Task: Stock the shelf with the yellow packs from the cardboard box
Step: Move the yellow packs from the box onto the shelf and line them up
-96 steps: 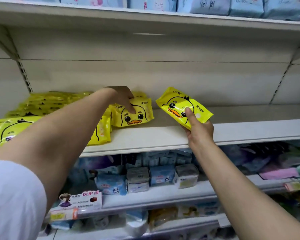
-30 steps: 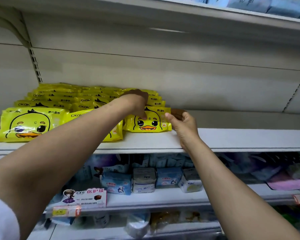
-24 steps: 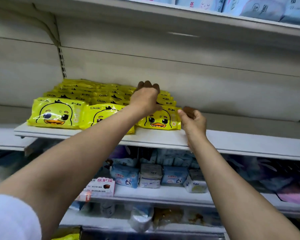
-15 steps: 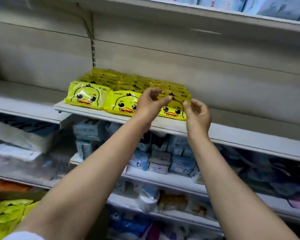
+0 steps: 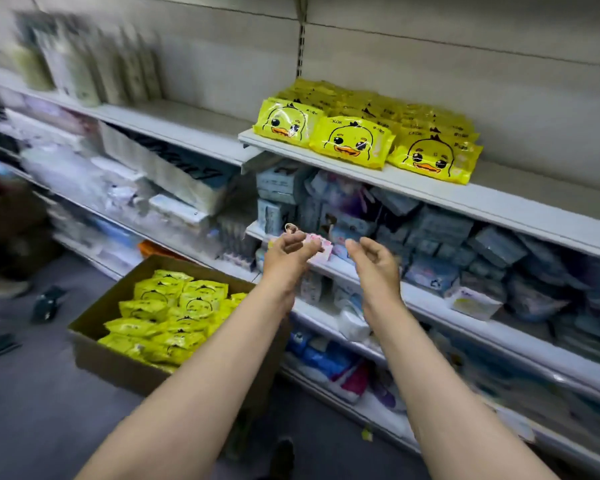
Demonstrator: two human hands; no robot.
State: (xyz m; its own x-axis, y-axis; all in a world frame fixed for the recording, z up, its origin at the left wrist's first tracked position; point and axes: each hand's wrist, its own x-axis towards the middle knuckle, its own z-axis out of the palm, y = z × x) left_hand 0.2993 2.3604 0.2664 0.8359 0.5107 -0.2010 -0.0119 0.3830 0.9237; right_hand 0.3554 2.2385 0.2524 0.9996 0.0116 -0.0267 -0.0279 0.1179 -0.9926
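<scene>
Yellow duck-printed plastic packs (image 5: pixel 174 320) fill the open brown cardboard box (image 5: pixel 94 322) below and left of both hands. Left hand (image 5: pixel 288 251) and right hand (image 5: pixel 374 261) hang loosely curled, empty — between placements. More packs (image 5: pixel 354 142) sit on the white metal shelf (image 5: pixel 499 199) above. Next: reach down, grasp a pack.

Grey floor (image 5: pixel 39 403) — beige back panels (image 5: pixel 465 81), lower tiers crowded with blurred packets (image 5: pixel 440 223).

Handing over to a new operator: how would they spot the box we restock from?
Below the white shelf holding the yellow duck packs, look down-left to the floor. The brown cardboard box stands open there, the only container filled with those same yellow packs.
</scene>
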